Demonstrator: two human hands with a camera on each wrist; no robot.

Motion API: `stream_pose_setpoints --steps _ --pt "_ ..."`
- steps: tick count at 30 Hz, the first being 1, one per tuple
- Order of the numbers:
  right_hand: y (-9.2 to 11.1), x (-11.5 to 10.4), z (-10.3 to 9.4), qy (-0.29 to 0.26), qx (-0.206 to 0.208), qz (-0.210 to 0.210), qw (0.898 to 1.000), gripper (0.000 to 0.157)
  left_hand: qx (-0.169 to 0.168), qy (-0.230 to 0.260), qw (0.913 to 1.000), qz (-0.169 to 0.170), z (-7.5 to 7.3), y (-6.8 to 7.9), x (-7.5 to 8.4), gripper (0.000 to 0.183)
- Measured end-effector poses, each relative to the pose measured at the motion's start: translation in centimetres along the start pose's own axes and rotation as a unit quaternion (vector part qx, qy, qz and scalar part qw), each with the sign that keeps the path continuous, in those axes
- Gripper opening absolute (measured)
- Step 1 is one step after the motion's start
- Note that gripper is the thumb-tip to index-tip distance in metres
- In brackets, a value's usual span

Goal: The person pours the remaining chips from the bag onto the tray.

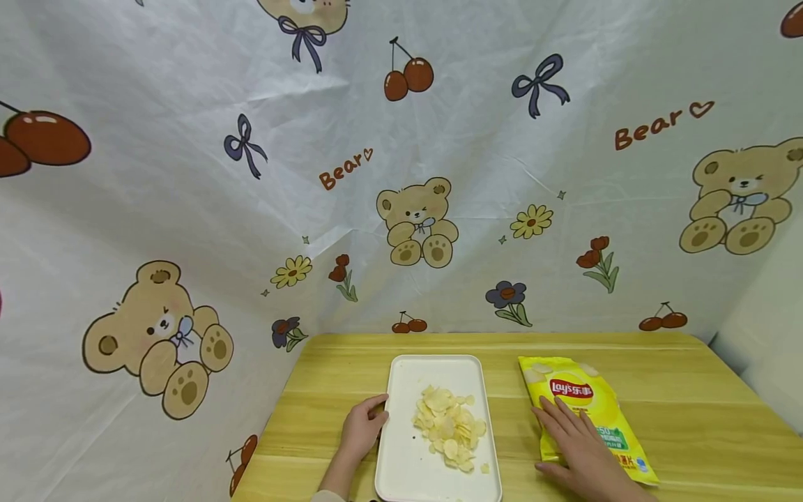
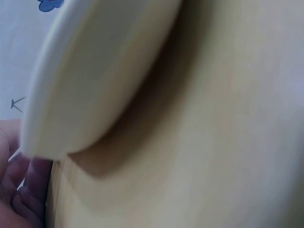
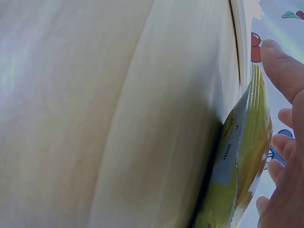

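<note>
A white rectangular tray [image 1: 401,472] lies on the table, with a heap of thin yellow potato chips [image 1: 448,425] on its middle and right side. At the tray's left edge, my left hand [image 1: 362,430] holds the rim with bent fingers; part of those fingers [image 2: 19,190] shows past the rim in the left wrist view. To the right lies a yellow Lay's chip bag [image 1: 592,404], with the lower left partly covered by my right hand [image 1: 580,450]. That hand's fingers are extended over the bag; in the right wrist view they look slightly apart from it.
The light wooden table [image 1: 696,411] ends at a back edge against a white cloth [image 1: 470,146] printed with bears, bows, cherries and flowers. A strip of wood separates the tray from the bag.
</note>
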State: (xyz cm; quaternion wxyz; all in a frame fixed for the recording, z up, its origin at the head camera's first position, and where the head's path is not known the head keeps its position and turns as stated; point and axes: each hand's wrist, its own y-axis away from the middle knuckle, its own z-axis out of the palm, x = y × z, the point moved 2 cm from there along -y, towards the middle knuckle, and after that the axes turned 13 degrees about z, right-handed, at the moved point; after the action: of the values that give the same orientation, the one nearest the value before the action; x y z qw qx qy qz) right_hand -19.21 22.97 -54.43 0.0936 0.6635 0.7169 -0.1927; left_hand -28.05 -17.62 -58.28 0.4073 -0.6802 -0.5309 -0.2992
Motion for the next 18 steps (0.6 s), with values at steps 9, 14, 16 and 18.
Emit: stream_pose_setpoints --steps 9,14,16,18 --pt "-0.1 -0.1 -0.7 0.003 0.014 -0.002 1.000 0.085 -0.001 0.010 0.9999 -0.003 -0.1 0.1 -0.1 0.037" --pt "-0.1 0.1 -1.2 -0.015 0.010 0.004 1.000 0.084 -0.013 0.009 0.9998 -0.007 -0.3 0.1 0.2 0.038" --pt "-0.1 0.4 -1.3 -0.014 0.015 0.001 1.000 0.084 -0.018 0.004 0.9998 -0.006 -0.4 0.0 0.3 0.039" --pt "0.0 0.6 -1.5 -0.010 0.031 -0.009 0.999 0.084 -0.024 -0.001 0.9997 -0.004 -0.4 0.0 0.4 0.039"
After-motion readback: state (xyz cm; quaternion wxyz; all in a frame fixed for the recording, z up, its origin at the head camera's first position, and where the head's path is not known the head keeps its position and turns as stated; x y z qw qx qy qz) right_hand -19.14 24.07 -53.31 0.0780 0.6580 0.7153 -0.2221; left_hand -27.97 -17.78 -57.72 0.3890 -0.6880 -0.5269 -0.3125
